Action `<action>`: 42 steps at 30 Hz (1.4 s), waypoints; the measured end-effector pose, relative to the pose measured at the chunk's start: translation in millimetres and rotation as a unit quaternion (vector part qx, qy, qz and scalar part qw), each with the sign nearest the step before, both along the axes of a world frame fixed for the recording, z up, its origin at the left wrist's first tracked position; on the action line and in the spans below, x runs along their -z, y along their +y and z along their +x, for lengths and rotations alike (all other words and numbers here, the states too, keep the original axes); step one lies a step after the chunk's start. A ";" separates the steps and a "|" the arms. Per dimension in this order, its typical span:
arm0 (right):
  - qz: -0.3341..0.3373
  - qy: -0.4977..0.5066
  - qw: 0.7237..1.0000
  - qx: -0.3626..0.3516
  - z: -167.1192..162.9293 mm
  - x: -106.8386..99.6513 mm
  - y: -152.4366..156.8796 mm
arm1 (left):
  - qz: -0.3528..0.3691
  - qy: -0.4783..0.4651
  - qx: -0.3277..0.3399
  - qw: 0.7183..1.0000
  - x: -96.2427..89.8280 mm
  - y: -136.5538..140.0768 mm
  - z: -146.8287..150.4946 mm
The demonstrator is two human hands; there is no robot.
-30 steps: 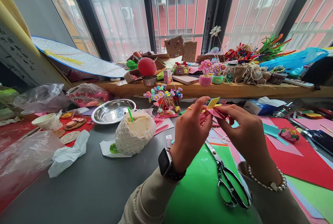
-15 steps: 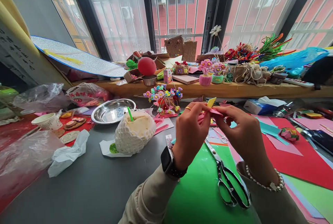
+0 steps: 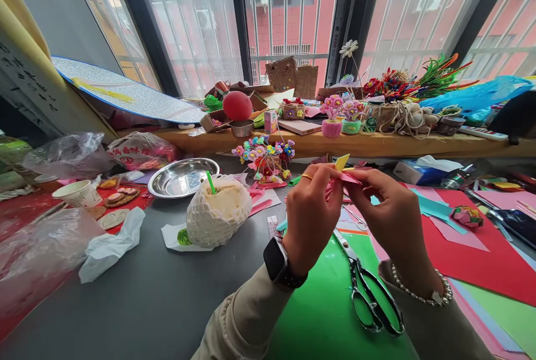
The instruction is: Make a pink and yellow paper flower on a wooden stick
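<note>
Between the fingertips of both hands is a small folded paper piece (image 3: 349, 178), pink with a yellow part sticking up. My left hand (image 3: 314, 212), with a watch on its wrist, pinches it from the left. My right hand (image 3: 387, 209), wearing a beaded bracelet, pinches its right side. Fingers cover much of the piece, so its full shape is hidden. Below the hands, large scissors (image 3: 363, 279) with black and silver handles lie on a green sheet (image 3: 314, 304). To the right, a finished-looking pink and green folded paper piece (image 3: 465, 215) rests on red paper (image 3: 498, 270).
Left of the hands stands a coconut (image 3: 218, 209) in white foam netting with a green straw. Behind it are a metal plate (image 3: 157, 187) and pipe-cleaner flowers (image 3: 263, 156). A wooden sill (image 3: 201, 145) holds a red balloon (image 3: 237, 106) and other crafts. A paper cup (image 3: 79, 193) stands left.
My left hand has shifted slightly right and tilted a little. Both hands still pinch the folded paper, and the scissors stay put.
</note>
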State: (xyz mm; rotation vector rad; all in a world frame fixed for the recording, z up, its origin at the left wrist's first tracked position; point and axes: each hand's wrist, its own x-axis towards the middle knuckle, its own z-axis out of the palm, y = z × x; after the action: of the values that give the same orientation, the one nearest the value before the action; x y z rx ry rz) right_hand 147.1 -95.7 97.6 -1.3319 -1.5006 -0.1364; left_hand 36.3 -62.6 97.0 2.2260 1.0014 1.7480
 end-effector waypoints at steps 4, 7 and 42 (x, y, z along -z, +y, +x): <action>0.018 -0.018 0.999 0.033 -3.4 1.6 1.4 | -0.006 -0.002 0.004 1.000 0.9 -0.1 0.7; 0.049 -0.042 0.995 0.071 -8.7 4.5 3.4 | -0.009 -0.003 0.002 1.000 1.6 0.0 1.0; 0.210 -0.172 0.956 0.110 -10.4 16.6 2.2 | -0.146 -0.129 0.130 0.972 2.1 11.8 -5.4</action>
State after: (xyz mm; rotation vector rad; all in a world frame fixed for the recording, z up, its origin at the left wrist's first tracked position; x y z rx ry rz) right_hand 136.7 -93.5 81.0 -1.1578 -1.4923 -0.8235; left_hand 30.9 -50.8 94.9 1.8024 0.8068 1.6045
